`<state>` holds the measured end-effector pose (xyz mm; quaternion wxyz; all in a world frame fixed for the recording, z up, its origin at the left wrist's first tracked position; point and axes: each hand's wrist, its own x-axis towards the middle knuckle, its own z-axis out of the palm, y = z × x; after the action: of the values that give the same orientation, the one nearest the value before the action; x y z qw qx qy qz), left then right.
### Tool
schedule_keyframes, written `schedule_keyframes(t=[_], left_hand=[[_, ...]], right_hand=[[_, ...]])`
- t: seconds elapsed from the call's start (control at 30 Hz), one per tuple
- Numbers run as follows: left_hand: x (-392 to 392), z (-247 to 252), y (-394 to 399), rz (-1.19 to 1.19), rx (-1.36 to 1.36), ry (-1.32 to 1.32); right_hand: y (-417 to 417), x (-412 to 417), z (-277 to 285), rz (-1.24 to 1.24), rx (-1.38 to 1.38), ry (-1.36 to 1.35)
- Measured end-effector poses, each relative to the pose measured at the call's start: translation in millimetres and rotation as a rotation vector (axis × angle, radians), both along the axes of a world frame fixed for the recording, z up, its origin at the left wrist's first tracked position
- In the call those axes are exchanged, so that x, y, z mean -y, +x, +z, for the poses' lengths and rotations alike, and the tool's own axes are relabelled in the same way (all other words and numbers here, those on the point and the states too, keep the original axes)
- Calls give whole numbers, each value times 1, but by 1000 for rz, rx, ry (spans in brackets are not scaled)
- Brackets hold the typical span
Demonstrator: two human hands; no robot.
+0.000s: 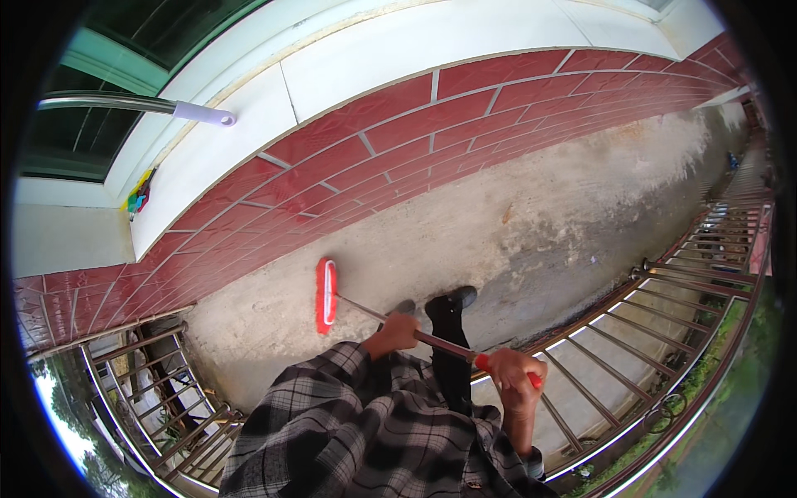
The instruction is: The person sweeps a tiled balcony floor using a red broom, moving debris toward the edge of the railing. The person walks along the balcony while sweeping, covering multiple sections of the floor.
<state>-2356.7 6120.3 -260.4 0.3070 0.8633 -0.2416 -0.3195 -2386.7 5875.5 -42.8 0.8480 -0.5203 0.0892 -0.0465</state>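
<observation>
A flat mop with a red fringed head (pixel 326 295) rests on the concrete floor, left of my feet and near the tiled wall. Its metal pole slants down to the right across the front of my body. Around the middle of the pole my left hand (pixel 400 330) is closed. My right hand (pixel 515 375) grips the red handle at the upper end, and a bit of red shows past the fingers. The mop's underside is hidden against the floor.
Red tiles cover the wall (pixel 398 134) under a white window ledge (pixel 398 56). A lilac-tipped metal pole (pixel 204 114) juts over the ledge, near small colourful items (pixel 140 193). Metal railings (pixel 613 367) bound the concrete floor (pixel 448 218) at right and lower left (pixel 155 380).
</observation>
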Motion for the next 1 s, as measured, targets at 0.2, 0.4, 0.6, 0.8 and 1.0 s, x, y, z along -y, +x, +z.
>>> schedule_keyframes(t=[0.2, 0.4, 0.6, 0.8, 1.0], left_hand=[[189, 28, 54, 24, 29, -365], [303, 79, 145, 42, 208, -739], [332, 115, 119, -8, 320, -631], [352, 86, 120, -120, 168, -286], [459, 61, 173, -55, 201, -522]], right_hand=[[30, 74, 119, -102, 193, -313], [73, 80, 146, 43, 325, -800], [52, 151, 189, -191, 416, -427], [72, 239, 140, -234, 199, -165], [120, 261, 140, -52, 216, -708]])
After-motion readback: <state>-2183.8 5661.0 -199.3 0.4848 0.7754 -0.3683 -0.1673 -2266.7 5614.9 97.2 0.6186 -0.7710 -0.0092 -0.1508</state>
